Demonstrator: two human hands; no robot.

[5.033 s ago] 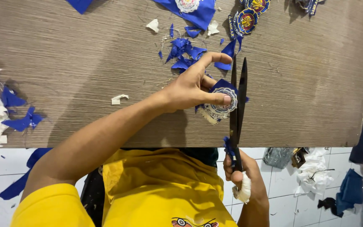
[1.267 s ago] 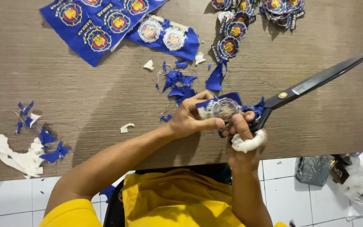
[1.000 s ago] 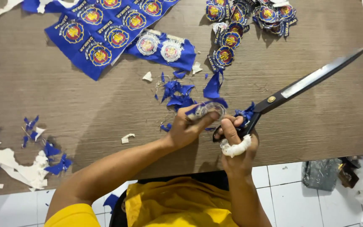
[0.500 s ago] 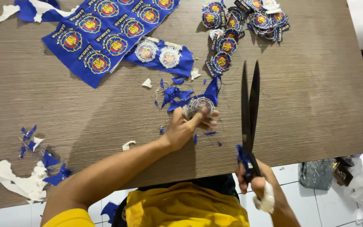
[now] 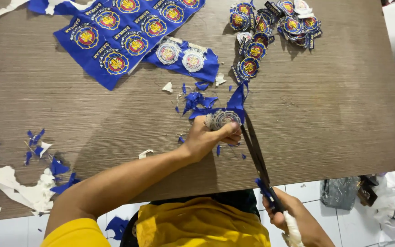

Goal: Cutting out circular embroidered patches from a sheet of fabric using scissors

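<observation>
Over the brown wood-grain table, my left hand pinches a round embroidered blue patch. My right hand grips long black scissors, blades at the patch's edge.

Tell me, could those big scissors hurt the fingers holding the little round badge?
Maybe. The left hand pinches the round patch right beside the scissors, so a careless snip could nick a finger. The blades run close to the patch's edge, so they might cut into the embroidery instead of the blue trim. The right hand works off the table edge, which may make steering harder.
</observation>
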